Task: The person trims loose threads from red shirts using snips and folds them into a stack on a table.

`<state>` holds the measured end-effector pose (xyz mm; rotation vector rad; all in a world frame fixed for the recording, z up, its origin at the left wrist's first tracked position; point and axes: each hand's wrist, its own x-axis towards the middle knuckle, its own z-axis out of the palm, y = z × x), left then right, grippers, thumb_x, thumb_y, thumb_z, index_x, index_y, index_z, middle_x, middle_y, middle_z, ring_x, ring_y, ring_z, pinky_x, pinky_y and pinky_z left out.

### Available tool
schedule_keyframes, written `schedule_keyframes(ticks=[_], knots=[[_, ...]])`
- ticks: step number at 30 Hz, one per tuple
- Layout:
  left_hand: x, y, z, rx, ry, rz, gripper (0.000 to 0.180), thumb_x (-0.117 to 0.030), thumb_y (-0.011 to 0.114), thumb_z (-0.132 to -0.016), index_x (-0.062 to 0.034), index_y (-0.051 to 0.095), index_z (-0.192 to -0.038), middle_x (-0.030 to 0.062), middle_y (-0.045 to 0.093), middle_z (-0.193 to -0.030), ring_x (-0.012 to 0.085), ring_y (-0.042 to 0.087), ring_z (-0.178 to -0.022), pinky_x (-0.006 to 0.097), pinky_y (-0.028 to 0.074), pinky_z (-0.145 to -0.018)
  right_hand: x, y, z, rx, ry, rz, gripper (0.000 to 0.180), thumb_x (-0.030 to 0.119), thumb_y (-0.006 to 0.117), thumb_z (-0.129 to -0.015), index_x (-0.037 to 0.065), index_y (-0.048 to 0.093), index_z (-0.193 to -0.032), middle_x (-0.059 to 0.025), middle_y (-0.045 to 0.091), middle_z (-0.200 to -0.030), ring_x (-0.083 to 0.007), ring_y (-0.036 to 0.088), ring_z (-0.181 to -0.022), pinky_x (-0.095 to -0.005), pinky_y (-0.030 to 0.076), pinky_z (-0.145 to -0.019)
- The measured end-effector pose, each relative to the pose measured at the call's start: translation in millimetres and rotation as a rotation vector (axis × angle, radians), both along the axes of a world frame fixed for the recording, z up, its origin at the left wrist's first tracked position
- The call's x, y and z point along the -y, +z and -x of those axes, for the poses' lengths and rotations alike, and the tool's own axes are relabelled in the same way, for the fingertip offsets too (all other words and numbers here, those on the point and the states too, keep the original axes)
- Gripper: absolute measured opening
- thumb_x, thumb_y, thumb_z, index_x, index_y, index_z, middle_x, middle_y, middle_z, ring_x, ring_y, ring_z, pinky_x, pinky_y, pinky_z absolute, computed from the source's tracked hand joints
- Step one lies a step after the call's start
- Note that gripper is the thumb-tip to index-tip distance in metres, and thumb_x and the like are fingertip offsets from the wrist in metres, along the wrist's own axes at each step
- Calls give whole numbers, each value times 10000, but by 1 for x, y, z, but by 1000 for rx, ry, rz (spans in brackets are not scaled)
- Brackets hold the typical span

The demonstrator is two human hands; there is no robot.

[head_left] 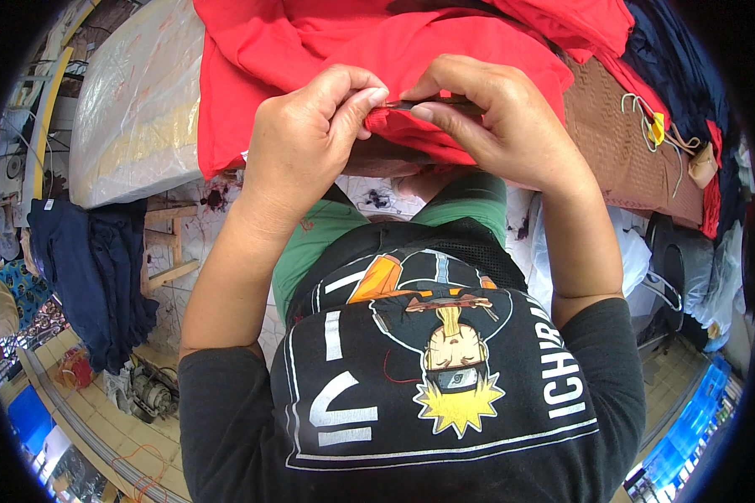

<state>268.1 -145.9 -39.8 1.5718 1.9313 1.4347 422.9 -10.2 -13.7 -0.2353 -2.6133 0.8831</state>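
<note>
Red cloth (268, 50) spreads over the work surface in front of me, and its near edge is raised between my hands. My left hand (298, 138) pinches a small fold of that edge between thumb and fingers. In my right hand (503, 117) is a slim dark pointed tool (404, 106), gripped between thumb and forefinger. Its tip points left and touches or nearly touches the fold beside my left thumb. My fingers cover most of the tool, so its exact kind is hidden.
A plastic-wrapped padded surface (134, 126) lies left, with dark blue garments (92, 277) hanging below it. On the brown cover (621, 159) at right, thin wire hooks (642, 117) lie by a yellow piece. A motor (151, 394) sits on the floor at lower left.
</note>
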Motion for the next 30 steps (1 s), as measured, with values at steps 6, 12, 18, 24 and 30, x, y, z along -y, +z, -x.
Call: schedule_keyframes(ticks=[6, 12, 18, 24, 30], knots=[[-1, -3, -1, -34, -10, -58, 93, -113, 652, -875, -28, 656, -915, 93, 657, -677, 134, 662, -595, 248, 499, -528, 3, 0, 4, -23, 25, -12, 142, 189, 647, -837, 63, 616, -894, -131, 645, -795, -325, 635, -742, -395, 488, -626], [-1, -2, -2, 59, 15, -27, 106, -100, 638, -884, -2, 647, -923, 84, 675, -704, 113, 656, -607, 246, 499, -534, 0, -6, 4, -32, -10, 57, 197, 194, 686, -814, 45, 630, -930, -119, 651, -783, -275, 645, -730, -360, 495, -639], [0, 3, 19, 167, -265, -223, 163, -144, 657, -874, 12, 634, -829, 71, 640, -780, 99, 587, -643, 209, 454, -596, 10, -47, 11, -125, -77, 534, 177, 87, 748, -765, 9, 664, -900, -64, 636, -775, -116, 595, -717, -263, 481, -673], [26, 19, 52, 197, -371, -177, 97, -107, 663, -826, -16, 631, -833, 87, 632, -907, 173, 581, -864, 296, 445, -803, 12, -37, 10, -93, -32, 449, 132, 10, 685, -810, -13, 655, -936, -34, 621, -857, -87, 592, -825, -232, 474, -742], [11, 3, 35, -444, -177, -87, 202, -80, 676, -787, -100, 681, -988, 48, 668, -981, 204, 592, -960, 356, 404, -902, 12, -42, 11, -137, -15, 533, 134, 19, 671, -821, -10, 659, -952, -30, 635, -870, -87, 594, -822, -235, 480, -750]])
